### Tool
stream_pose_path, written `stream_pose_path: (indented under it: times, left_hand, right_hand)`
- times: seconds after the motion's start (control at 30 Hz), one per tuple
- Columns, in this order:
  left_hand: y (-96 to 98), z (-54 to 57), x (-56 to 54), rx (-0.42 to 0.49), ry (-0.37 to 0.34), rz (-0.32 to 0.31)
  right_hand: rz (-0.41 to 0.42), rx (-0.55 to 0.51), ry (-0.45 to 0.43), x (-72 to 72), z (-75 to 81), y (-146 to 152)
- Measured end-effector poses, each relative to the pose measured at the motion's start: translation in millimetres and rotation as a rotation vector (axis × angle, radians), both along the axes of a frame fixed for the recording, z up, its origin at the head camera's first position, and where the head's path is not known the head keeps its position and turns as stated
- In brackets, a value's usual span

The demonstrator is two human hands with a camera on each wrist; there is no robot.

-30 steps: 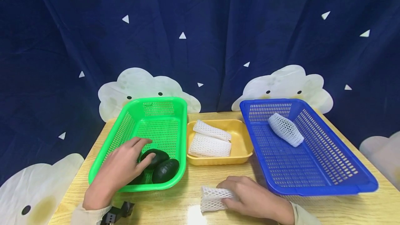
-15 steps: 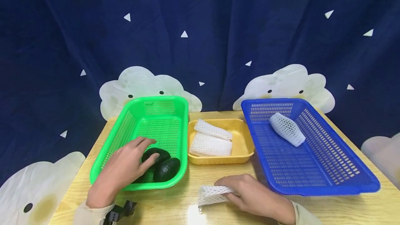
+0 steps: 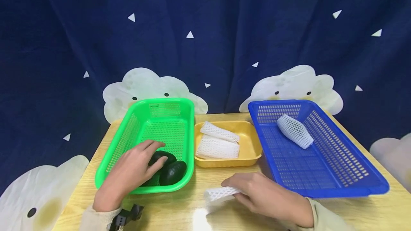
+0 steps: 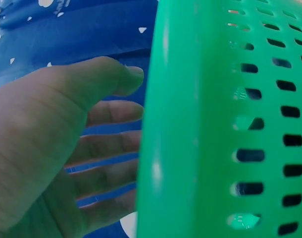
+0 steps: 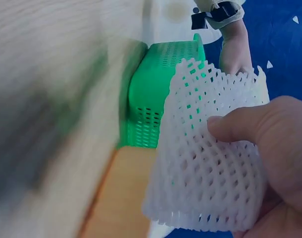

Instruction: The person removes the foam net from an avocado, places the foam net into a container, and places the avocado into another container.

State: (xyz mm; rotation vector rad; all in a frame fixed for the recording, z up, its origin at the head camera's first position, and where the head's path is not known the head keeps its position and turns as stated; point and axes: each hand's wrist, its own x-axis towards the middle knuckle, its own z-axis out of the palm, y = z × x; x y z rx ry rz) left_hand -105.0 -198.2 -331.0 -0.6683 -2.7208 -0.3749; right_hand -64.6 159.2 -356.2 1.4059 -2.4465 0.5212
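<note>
My left hand (image 3: 133, 168) hovers over the near end of the green basket (image 3: 189, 142), fingers apart and loosely bent. Beside its thumb lie dark avocados (image 3: 173, 173); another dark shape beneath the hand is mostly hidden. In the left wrist view the thumb (image 4: 106, 77) and fingers hold nothing, partly covered by the basket rim (image 4: 166, 148). My right hand (image 3: 266, 197) pinches a white foam net sleeve (image 3: 219, 194) above the table, its open end facing left. The right wrist view shows the thumb pressed on the sleeve (image 5: 205, 168), which looks flattish and hollow.
Behind the right hand, a yellow tray (image 3: 250, 140) contains further white foam net sleeves (image 3: 218, 147). To the right stands a blue basket (image 3: 321, 174) holding a foam-netted item (image 3: 294, 131). A dark blue curtain (image 3: 218, 38) hangs behind the wooden table (image 3: 179, 209).
My right hand has raised the foam net sleeve slightly and turned its open end. The left hand has hardly moved over the avocados.
</note>
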Motion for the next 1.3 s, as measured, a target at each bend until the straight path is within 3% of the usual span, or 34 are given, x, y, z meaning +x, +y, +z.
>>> stream_pose_path:
  times: [0.23,0.53,0.83,1.3]
  left_hand:
    - [0.0,0.7,-0.6,0.003,0.024,-0.032]
    - [-0.5,0.2,-3.1,-0.005,0.073,-0.053]
    - [-0.3,-1.4,-2.3,0.004,0.118,-0.068]
    - [-0.3,-0.2,-2.3,0.0,0.134,-0.061]
  right_hand:
    - [-0.01,0.01,0.003,-12.8,30.2,5.0]
    - [-0.075,0.058,0.053,-43.2,51.7,10.0]
    - [-0.107,0.047,0.123,-64.7,56.6,6.2]
    - [-0.169,0.034,-0.04,-102.4,58.9,-0.9]
